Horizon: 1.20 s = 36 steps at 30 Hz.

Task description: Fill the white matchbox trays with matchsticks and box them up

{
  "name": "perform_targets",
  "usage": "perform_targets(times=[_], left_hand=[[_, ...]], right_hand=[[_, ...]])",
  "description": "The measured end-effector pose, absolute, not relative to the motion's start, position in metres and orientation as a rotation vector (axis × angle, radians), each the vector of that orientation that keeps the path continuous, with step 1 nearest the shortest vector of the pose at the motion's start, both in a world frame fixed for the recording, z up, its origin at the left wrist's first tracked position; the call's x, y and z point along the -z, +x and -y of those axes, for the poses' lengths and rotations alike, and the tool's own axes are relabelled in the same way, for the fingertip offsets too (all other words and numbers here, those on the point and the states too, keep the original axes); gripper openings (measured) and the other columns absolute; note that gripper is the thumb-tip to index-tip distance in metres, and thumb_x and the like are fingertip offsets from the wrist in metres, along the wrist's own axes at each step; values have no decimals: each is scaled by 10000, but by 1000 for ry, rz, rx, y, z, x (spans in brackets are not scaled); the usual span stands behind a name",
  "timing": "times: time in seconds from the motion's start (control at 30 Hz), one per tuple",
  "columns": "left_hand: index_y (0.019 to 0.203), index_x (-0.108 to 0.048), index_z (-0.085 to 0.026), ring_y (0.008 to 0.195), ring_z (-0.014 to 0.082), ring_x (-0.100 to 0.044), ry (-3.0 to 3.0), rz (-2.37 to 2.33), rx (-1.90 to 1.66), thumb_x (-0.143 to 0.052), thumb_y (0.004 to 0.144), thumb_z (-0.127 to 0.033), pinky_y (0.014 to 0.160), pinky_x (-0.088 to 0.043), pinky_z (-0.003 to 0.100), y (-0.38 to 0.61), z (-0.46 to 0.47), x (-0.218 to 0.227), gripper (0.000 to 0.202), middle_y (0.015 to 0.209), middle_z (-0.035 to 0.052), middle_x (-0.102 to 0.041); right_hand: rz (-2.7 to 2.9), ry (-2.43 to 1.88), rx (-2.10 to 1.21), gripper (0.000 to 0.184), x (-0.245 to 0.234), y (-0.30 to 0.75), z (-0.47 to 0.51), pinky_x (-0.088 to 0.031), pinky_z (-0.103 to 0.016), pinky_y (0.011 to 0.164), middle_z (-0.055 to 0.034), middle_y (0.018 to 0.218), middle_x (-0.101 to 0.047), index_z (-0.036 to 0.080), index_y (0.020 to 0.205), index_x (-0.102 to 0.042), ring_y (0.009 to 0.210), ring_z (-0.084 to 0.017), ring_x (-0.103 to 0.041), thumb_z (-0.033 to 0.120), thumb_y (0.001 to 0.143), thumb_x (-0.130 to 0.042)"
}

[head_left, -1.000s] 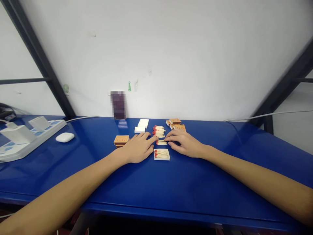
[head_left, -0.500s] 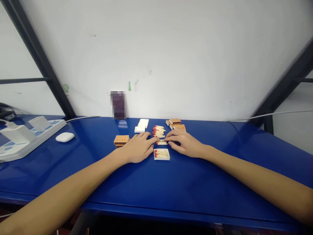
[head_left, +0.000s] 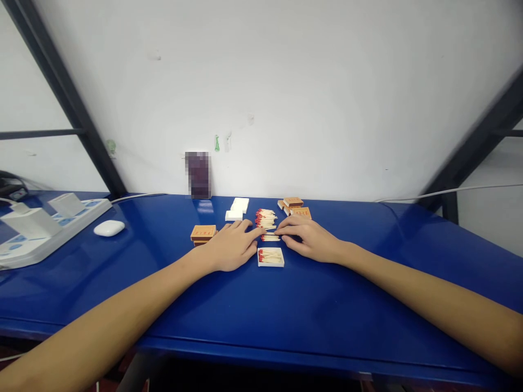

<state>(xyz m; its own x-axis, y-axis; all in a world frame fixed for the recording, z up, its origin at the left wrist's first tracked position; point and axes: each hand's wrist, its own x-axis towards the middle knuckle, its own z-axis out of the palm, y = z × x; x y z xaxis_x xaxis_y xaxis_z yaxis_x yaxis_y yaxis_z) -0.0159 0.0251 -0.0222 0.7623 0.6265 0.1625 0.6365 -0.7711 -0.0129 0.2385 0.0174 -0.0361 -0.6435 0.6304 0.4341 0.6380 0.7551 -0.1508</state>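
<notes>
Several red-tipped matches (head_left: 270,238) lie in a small group on the blue desk between my hands. My left hand (head_left: 232,246) rests palm down with its fingers spread, the index fingertip at the red-headed end of this group. From the other side my right hand (head_left: 310,238) reaches the plain ends with its fingertips, thumb and index apart. A larger pile of matches (head_left: 266,219) lies just behind. Nearer to me is a white matchbox tray (head_left: 270,263) holding several matches.
Orange matchboxes (head_left: 204,232) are stacked by my left hand, and more matchboxes (head_left: 294,202) sit behind my right hand. White trays (head_left: 233,215) stand at the back. On the left are a white case (head_left: 109,228) and a power strip (head_left: 77,220). A blurred dark object (head_left: 199,177) leans on the wall.
</notes>
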Motion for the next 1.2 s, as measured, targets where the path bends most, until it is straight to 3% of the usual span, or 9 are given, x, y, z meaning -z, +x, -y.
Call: perform_targets(times=[1.2], left_hand=[[1383, -412, -236, 1134, 272, -519, -2876, 1064, 230, -299, 1004, -335, 917, -453, 441, -15, -21, 19, 407, 1247, 113, -519]], right_hand=[[2476, -957, 18, 267, 36, 238, -17, -517, -441, 874, -96, 1055, -672, 214, 1078, -708, 988, -245, -617, 220, 927, -489]])
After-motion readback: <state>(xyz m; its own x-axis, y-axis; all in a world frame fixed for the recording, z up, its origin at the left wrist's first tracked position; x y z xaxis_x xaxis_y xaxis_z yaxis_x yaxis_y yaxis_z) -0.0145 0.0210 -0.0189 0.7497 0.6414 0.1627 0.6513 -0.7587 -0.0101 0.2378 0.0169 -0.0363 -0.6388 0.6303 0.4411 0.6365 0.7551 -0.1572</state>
